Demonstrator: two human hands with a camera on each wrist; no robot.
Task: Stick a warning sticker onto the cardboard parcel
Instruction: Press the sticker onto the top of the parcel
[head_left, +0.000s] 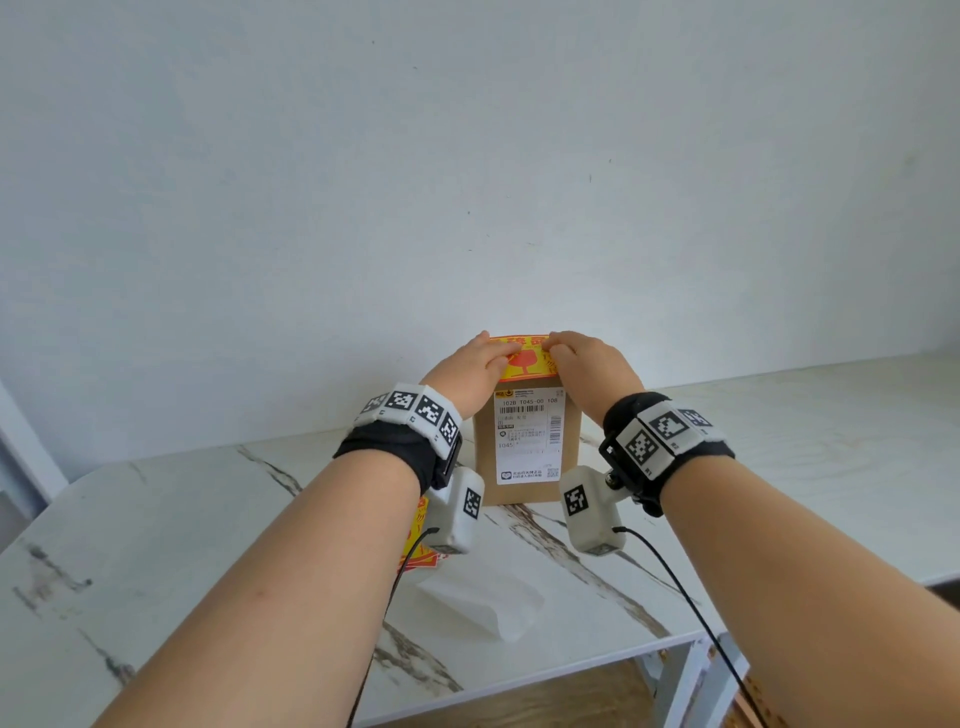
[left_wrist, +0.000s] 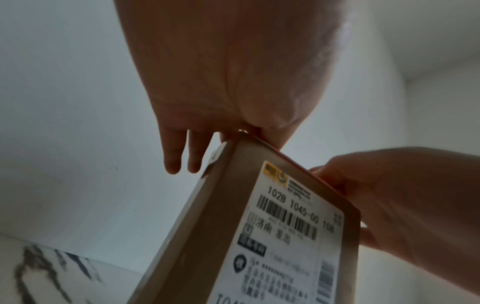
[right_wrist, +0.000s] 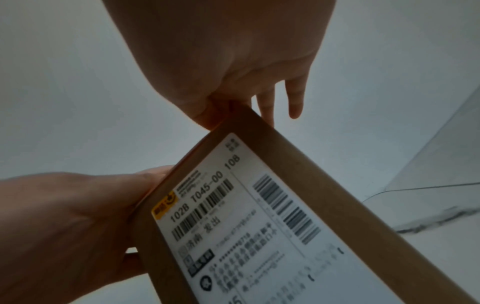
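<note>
Two bare hands meet on top of an upright brown cardboard parcel (head_left: 524, 441). The left hand (head_left: 470, 371) and the right hand (head_left: 589, 366) lie flat on the yellow warning sticker (head_left: 527, 358) with red print and a red goblet symbol, which covers the parcel's top face. Their fingers are laid out along the sticker, pressing it down rather than clenching anything. In the wrist views two fingers of each hand hang straight past the parcel's side edges, loose and holding nothing.

On the parcel's near face sits a white rectangular shipping label (head_left: 529, 436) reading "102B T045-00 108" above a barcode, with a yellow logo patch at its upper left corner, a second barcode down the right side, "T045" lower down, and small Chinese print too blurred to read.

The parcel stands on a glossy white marble-look table (head_left: 208, 545) with grey-brown veins, close to the pale far wall. Near left, partly hidden under the left wrist camera, lie more yellow-and-red stickers (head_left: 418, 525). A crumpled clear plastic bag (head_left: 483, 605) lies near the front edge.
</note>
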